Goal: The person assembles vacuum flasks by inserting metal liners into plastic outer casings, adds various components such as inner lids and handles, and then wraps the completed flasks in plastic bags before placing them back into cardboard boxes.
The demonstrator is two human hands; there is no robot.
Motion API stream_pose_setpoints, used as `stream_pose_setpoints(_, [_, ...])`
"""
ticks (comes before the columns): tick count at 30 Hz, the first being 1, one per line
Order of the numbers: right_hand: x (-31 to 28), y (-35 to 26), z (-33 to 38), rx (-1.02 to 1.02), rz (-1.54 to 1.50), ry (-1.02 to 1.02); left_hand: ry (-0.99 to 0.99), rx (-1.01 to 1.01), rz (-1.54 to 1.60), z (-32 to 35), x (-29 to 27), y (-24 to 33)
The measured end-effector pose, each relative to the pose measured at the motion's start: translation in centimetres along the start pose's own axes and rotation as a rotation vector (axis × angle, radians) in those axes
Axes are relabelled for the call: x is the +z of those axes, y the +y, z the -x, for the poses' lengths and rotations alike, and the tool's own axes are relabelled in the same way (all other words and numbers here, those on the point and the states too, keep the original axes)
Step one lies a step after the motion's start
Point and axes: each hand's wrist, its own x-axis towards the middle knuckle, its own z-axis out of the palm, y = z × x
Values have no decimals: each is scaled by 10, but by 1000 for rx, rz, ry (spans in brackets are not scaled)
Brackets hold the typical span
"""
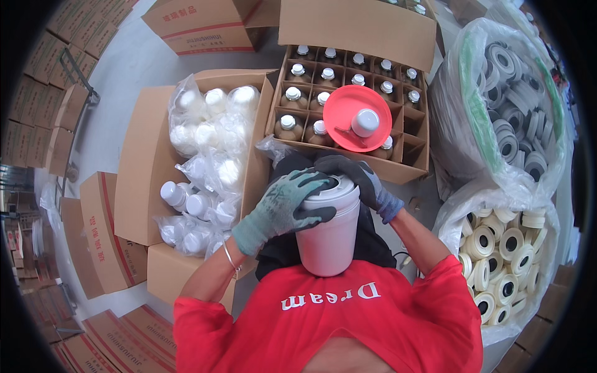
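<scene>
A white plastic canister (329, 242) stands in my lap, tilted slightly toward me. Its round white lid (333, 198) has a dark opening near the far edge, partly under my fingers. My left hand (283, 202), in a teal glove with dark fingertips, grips the lid's left side, thumb along the near rim. From the far right my right hand (354, 174), in a dark grey glove with a blue cuff, curls round the lid's edge; some of its fingers are hidden.
Ahead, a divided carton (385, 163) holds capped bottles, with a red plate (339, 102) and white cup (365, 122) on top. An open carton (140, 155) of bagged white containers (199, 204) stands left. Plastic sacks of grey rings (507, 146) and cream rings (510, 242) stand right.
</scene>
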Motion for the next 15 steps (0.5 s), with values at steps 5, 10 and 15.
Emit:
stream_pose_setpoints(5, [-33, -20, -11, 61, 58, -199, 125, -100, 660, -6, 6, -61])
stream_pose_setpoints(10, [-16, -15, -11, 92, 428, -234, 319, -144, 660, -5, 48, -58])
stream_pose_setpoints(15, [-15, 21, -20, -105, -56, -334, 406, -218, -72, 8, 37, 24])
